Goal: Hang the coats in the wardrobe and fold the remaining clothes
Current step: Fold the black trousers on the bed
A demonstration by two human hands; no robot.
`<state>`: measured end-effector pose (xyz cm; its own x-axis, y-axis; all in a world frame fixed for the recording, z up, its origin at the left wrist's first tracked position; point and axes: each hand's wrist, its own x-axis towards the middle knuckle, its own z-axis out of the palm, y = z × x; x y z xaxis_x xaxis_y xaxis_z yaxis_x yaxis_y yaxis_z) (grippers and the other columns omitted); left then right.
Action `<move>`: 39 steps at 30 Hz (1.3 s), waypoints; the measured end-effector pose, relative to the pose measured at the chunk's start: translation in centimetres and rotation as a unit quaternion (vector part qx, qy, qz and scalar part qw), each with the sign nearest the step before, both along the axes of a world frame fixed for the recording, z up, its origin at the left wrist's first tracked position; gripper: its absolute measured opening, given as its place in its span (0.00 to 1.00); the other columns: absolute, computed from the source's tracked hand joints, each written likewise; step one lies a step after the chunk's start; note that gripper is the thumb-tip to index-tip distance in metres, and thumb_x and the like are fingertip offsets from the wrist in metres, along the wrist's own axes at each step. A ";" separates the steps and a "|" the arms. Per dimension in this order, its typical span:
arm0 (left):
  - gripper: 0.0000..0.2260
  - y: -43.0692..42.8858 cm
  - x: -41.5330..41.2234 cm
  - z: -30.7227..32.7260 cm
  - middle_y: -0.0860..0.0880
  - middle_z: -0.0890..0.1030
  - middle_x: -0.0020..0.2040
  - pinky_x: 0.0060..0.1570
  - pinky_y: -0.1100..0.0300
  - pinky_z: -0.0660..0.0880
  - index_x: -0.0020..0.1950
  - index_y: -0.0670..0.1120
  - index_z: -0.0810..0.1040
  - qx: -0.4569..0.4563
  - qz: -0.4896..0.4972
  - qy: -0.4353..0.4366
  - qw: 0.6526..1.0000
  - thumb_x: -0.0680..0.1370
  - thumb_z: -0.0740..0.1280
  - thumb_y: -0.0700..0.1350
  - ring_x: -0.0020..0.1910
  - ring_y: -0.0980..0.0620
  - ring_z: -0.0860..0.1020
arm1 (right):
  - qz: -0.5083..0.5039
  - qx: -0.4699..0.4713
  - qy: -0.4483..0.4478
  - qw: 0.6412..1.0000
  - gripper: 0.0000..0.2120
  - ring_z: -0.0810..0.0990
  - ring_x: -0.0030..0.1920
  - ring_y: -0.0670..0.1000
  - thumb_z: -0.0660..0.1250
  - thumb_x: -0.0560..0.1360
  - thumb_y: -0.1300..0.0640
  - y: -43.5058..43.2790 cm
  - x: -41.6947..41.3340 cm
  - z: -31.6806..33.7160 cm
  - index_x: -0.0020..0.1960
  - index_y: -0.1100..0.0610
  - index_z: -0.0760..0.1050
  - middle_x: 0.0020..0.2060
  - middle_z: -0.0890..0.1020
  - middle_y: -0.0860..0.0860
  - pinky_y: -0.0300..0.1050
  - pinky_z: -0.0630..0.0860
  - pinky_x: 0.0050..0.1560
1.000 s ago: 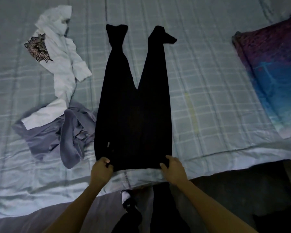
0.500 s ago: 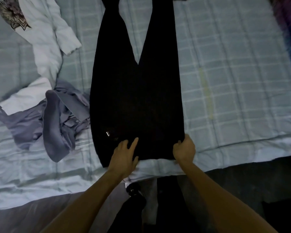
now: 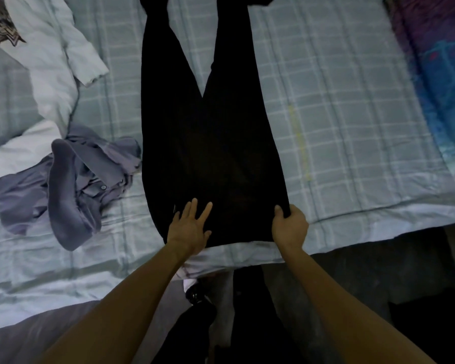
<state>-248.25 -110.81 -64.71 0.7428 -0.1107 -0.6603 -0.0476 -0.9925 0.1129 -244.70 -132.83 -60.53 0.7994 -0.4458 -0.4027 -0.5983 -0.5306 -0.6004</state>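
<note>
Black trousers (image 3: 210, 143) lie flat on the bed, waist at the near edge, both legs running away from me and cut off at the top of the view. My left hand (image 3: 189, 227) rests flat on the waist near its left side, fingers spread. My right hand (image 3: 289, 227) grips the waist's right corner, fingers curled over the fabric. A crumpled grey-purple shirt (image 3: 74, 190) lies to the left of the trousers. Beyond it a white garment (image 3: 53, 64) with a patterned patch is spread out.
The bed has a pale checked sheet (image 3: 339, 114) whose near edge runs under my wrists. A blue and purple pillow (image 3: 439, 82) lies at the right. Below the bed edge I see my dark-clad legs and a shoe (image 3: 195, 295) on the floor.
My left hand let go of the waist's left corner, moved right and now lies flat and open on the trousers. My right hand keeps its grip. The view has moved closer to the bed.
</note>
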 end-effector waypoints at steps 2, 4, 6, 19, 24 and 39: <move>0.32 1.2 -0.8 0.4 0.42 0.46 0.78 0.73 0.50 0.49 0.77 0.52 0.40 -0.015 -0.004 -0.021 1.000 0.80 0.55 0.56 0.76 0.45 0.47 | -0.007 0.008 -0.075 0.997 0.10 0.79 0.46 0.52 0.61 0.79 0.58 2.6 -0.3 1.6 0.51 0.61 0.78 0.45 0.82 0.54 0.49 0.76 0.52; 0.30 2.8 -2.0 0.4 0.42 0.54 0.77 0.73 0.49 0.51 0.78 0.49 0.47 -0.050 -0.006 -0.052 0.997 0.80 0.57 0.53 0.76 0.43 0.53 | 0.032 0.009 -0.146 0.989 0.10 0.79 0.47 0.53 0.61 0.79 0.60 6.6 -0.9 3.2 0.55 0.62 0.78 0.47 0.81 0.56 0.43 0.74 0.51; 0.26 4.8 -3.5 0.6 0.41 0.64 0.73 0.71 0.45 0.57 0.76 0.47 0.59 -0.063 -0.014 -0.084 0.994 0.79 0.56 0.53 0.73 0.41 0.60 | 0.152 0.009 -0.173 0.973 0.10 0.79 0.47 0.55 0.60 0.79 0.60 11.4 -2.0 4.2 0.58 0.62 0.76 0.48 0.79 0.57 0.44 0.74 0.49; 0.13 10.9 -13.0 2.6 0.46 0.80 0.41 0.41 0.55 0.75 0.44 0.43 0.80 -0.146 0.254 -0.145 0.945 0.72 0.56 0.44 0.45 0.46 0.77 | 0.499 -0.059 0.070 0.862 0.20 0.73 0.59 0.58 0.55 0.80 0.49 18.7 -7.7 1.4 0.68 0.56 0.68 0.61 0.73 0.58 0.53 0.72 0.57; 0.07 9.6 -10.2 3.0 0.51 0.76 0.47 0.45 0.59 0.69 0.53 0.45 0.75 -0.194 0.436 -0.228 0.849 0.77 0.60 0.40 0.46 0.53 0.73 | 0.499 -0.182 -0.061 0.845 0.25 0.71 0.64 0.60 0.68 0.71 0.55 17.2 -5.9 0.4 0.67 0.54 0.71 0.64 0.73 0.58 0.56 0.70 0.61; 0.14 7.9 10.1 2.9 0.45 0.77 0.54 0.53 0.57 0.72 0.60 0.42 0.74 -0.214 0.340 -0.271 0.875 0.76 0.60 0.42 0.52 0.48 0.75 | 0.505 -0.041 0.046 0.861 0.17 0.73 0.35 0.49 0.53 0.80 0.49 14.7 5.1 0.1 0.43 0.56 0.75 0.38 0.80 0.53 0.44 0.66 0.35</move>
